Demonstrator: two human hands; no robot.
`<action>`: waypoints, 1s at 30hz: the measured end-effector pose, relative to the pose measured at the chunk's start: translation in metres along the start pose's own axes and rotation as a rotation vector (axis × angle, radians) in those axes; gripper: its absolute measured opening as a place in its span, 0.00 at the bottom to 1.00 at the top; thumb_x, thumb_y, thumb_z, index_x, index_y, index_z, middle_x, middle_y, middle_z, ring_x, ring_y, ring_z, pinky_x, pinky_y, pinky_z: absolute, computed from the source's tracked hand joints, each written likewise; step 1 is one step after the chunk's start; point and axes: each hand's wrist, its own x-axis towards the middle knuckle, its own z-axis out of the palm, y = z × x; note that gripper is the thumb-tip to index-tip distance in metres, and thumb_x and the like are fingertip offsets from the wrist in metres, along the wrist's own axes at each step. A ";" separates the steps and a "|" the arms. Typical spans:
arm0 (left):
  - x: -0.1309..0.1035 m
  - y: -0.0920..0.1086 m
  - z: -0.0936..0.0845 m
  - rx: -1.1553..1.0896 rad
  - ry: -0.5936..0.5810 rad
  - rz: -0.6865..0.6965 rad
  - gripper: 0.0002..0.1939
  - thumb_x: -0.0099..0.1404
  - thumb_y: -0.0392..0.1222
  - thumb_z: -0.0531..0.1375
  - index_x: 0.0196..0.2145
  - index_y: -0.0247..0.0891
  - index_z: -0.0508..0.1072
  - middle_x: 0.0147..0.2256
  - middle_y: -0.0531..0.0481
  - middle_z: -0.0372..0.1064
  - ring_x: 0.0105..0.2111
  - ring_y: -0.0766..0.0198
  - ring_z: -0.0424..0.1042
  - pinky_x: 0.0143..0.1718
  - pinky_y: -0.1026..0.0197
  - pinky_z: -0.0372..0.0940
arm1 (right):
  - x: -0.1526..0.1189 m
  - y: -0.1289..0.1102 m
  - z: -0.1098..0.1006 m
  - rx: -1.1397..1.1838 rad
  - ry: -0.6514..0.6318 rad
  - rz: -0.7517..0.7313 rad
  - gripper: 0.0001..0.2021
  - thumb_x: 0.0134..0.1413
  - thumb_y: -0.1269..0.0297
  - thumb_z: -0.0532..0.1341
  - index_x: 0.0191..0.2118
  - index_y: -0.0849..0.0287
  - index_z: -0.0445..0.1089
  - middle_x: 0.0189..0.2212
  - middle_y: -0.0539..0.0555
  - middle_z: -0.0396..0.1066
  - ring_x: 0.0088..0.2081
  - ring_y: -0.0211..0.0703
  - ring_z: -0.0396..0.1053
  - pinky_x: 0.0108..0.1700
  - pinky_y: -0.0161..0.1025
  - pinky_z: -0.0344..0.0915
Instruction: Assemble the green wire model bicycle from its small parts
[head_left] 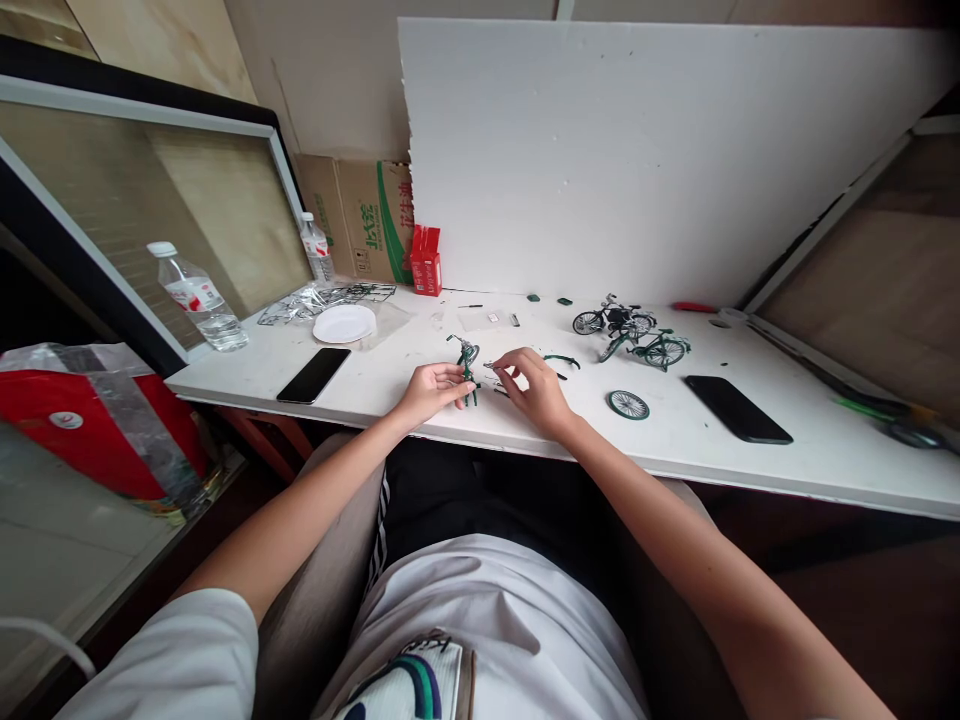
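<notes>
My left hand (436, 390) is closed on a partly built green model bicycle (468, 362), held upright near the table's front edge. Its handlebar and a wheel point away from me. Just to its right, my right hand (534, 388) pinches a small thin part (491, 366) between thumb and fingertips, a short gap from the bicycle. Beyond my right hand lies a curved green piece (562, 360), with small dark parts beside it. A loose green-rimmed wheel (628, 404) rests flat farther right.
Two model bicycles, one black (613, 318) and one green (664, 350), stand at the back right. Phones lie left (313, 375) and right (737, 409). A white plate (344, 323), part frames (367, 292), two bottles (201, 300), a red box (427, 262) and a carton (367, 215) stand left.
</notes>
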 end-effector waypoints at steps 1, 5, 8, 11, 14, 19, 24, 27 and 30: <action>0.000 -0.001 0.000 -0.003 0.000 0.003 0.31 0.51 0.51 0.80 0.45 0.28 0.79 0.36 0.42 0.80 0.22 0.67 0.75 0.29 0.60 0.72 | -0.002 -0.006 0.001 -0.007 0.017 -0.047 0.07 0.73 0.67 0.59 0.51 0.53 0.73 0.44 0.58 0.77 0.45 0.49 0.76 0.45 0.47 0.76; 0.001 -0.004 0.002 -0.023 0.016 0.008 0.33 0.49 0.53 0.81 0.45 0.28 0.79 0.38 0.41 0.81 0.24 0.64 0.77 0.30 0.60 0.73 | -0.009 -0.019 0.006 -0.047 0.020 -0.212 0.10 0.71 0.70 0.62 0.54 0.52 0.73 0.43 0.59 0.79 0.45 0.50 0.78 0.46 0.48 0.78; 0.001 -0.005 0.003 -0.021 0.018 0.021 0.33 0.49 0.54 0.81 0.44 0.29 0.79 0.39 0.39 0.81 0.25 0.63 0.79 0.32 0.60 0.73 | -0.010 -0.019 0.009 -0.089 0.048 -0.242 0.12 0.69 0.72 0.62 0.54 0.53 0.72 0.42 0.58 0.79 0.43 0.49 0.78 0.45 0.47 0.78; 0.000 -0.004 0.004 -0.012 0.010 0.023 0.32 0.50 0.53 0.81 0.44 0.29 0.79 0.41 0.38 0.82 0.26 0.63 0.80 0.33 0.60 0.74 | -0.010 -0.017 0.012 -0.125 0.069 -0.248 0.12 0.68 0.73 0.63 0.53 0.53 0.73 0.42 0.58 0.79 0.42 0.49 0.78 0.42 0.46 0.78; -0.002 -0.002 0.005 -0.007 0.019 0.003 0.31 0.50 0.52 0.81 0.44 0.29 0.79 0.41 0.37 0.82 0.27 0.62 0.81 0.34 0.60 0.74 | -0.010 -0.015 0.013 -0.134 0.084 -0.237 0.11 0.68 0.74 0.63 0.52 0.53 0.73 0.41 0.58 0.79 0.41 0.47 0.78 0.40 0.44 0.77; -0.002 0.001 0.005 0.008 0.013 -0.006 0.30 0.50 0.51 0.81 0.43 0.30 0.79 0.41 0.38 0.83 0.28 0.61 0.81 0.34 0.60 0.74 | -0.010 -0.016 0.014 -0.128 0.069 -0.246 0.12 0.67 0.74 0.64 0.51 0.53 0.73 0.41 0.57 0.79 0.41 0.47 0.78 0.41 0.44 0.77; -0.002 0.000 0.005 0.000 -0.004 0.003 0.31 0.49 0.54 0.81 0.42 0.31 0.79 0.39 0.39 0.83 0.27 0.61 0.80 0.35 0.59 0.75 | -0.010 -0.016 0.016 -0.147 0.068 -0.266 0.13 0.66 0.75 0.64 0.51 0.53 0.73 0.40 0.57 0.78 0.41 0.48 0.77 0.42 0.44 0.77; -0.002 -0.001 0.005 0.002 0.005 0.003 0.32 0.48 0.54 0.81 0.43 0.31 0.79 0.38 0.39 0.83 0.27 0.61 0.80 0.34 0.60 0.74 | -0.010 -0.016 0.016 -0.143 0.085 -0.247 0.12 0.66 0.75 0.64 0.51 0.53 0.74 0.40 0.57 0.78 0.39 0.47 0.77 0.40 0.43 0.76; -0.002 -0.002 0.005 0.001 0.013 -0.003 0.32 0.47 0.54 0.81 0.43 0.31 0.78 0.38 0.40 0.83 0.27 0.61 0.80 0.34 0.60 0.74 | -0.010 -0.017 0.015 -0.153 0.087 -0.250 0.11 0.66 0.75 0.64 0.50 0.54 0.74 0.39 0.57 0.78 0.39 0.47 0.77 0.40 0.43 0.76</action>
